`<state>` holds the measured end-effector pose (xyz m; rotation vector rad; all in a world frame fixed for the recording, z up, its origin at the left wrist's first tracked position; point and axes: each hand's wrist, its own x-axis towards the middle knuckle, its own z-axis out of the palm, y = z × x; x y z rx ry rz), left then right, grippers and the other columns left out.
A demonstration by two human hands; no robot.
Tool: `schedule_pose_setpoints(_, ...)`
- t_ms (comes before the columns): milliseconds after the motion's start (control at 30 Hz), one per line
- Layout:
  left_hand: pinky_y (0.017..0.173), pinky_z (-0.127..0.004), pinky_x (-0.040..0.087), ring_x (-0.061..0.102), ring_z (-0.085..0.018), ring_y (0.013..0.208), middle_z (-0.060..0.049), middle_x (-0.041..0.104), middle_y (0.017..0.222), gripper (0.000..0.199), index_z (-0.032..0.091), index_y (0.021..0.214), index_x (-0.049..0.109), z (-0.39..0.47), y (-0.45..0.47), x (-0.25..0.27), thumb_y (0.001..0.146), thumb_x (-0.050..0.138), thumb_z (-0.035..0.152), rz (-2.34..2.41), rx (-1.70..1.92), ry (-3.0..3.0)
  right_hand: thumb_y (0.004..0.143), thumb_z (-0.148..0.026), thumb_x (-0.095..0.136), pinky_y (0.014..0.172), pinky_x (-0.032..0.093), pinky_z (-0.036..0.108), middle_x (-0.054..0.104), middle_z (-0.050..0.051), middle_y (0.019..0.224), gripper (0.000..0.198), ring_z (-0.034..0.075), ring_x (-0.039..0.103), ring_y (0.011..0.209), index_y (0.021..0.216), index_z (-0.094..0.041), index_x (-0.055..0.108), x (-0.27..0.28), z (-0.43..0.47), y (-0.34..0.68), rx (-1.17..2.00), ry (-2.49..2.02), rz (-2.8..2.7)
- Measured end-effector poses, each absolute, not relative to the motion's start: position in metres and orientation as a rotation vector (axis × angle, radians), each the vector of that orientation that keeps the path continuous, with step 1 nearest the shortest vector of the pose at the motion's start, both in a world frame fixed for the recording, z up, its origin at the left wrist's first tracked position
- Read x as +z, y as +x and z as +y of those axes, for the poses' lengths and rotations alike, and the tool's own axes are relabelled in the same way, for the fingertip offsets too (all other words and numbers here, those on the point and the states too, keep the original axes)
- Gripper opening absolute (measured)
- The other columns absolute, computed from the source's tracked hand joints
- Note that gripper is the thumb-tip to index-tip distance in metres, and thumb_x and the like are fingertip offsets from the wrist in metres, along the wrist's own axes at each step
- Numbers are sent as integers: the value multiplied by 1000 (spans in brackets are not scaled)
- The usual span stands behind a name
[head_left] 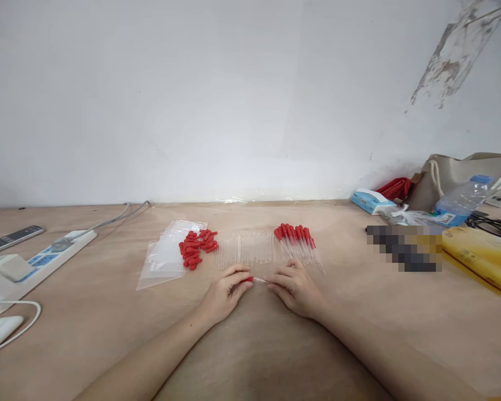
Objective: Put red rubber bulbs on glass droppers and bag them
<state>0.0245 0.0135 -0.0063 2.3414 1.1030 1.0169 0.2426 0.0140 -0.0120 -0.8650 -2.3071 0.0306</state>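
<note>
My left hand (229, 289) pinches a red rubber bulb (247, 279) at the front middle of the table. From the bulb a thin clear dropper tube (259, 280) runs across to my right hand (294, 287), whose fingers are closed on its other end. Behind my hands lies a row of clear dropper tubes (246, 249) without bulbs. Loose red bulbs (198, 245) are heaped to the left of that row. On its right, several droppers with red bulbs (298, 239) lie side by side, tips toward me.
Clear plastic bags (162, 259) lie flat under the bulb heap's left side. A power strip (45, 259) with cables and a remote (14, 238) are at left. At right sit a tissue pack (371, 200), a plastic bottle (463, 200) and a yellow package (480, 256).
</note>
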Motion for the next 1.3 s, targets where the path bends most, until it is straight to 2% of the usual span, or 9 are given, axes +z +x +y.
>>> schedule_pose_setpoints(133,75,-25,45,56,-13,81,-3,60,88,22,21,97,62,13,23,-6,88,42,24,1006,926,2367,86,-20,42,76,27,33,62,2,76,24,11,52,69,98,-23,62,-11,14,244,48,-866,-2336)
schedule_pose_setpoints(233,72,-25,44,55,-13,79,-4,59,85,24,20,96,61,12,22,-5,89,39,25,947,862,2392,86,-19,43,76,26,33,62,2,75,25,11,52,70,100,-25,62,-12,13,244,48,-874,-2360)
schedule_pose_setpoints(500,65,-24,41,53,-13,70,-2,58,74,24,18,84,63,10,25,-1,88,42,30,971,811,2423,86,-22,42,73,23,32,62,2,77,22,12,52,70,93,-23,63,-12,8,240,-7,-967,-2314)
schedule_pose_setpoints(1300,61,-24,39,51,-13,67,-3,56,71,23,16,81,61,8,25,-2,87,43,30,946,796,2572,84,-19,38,68,19,29,59,0,65,21,10,42,57,72,-18,56,-9,6,222,6,-981,-2416)
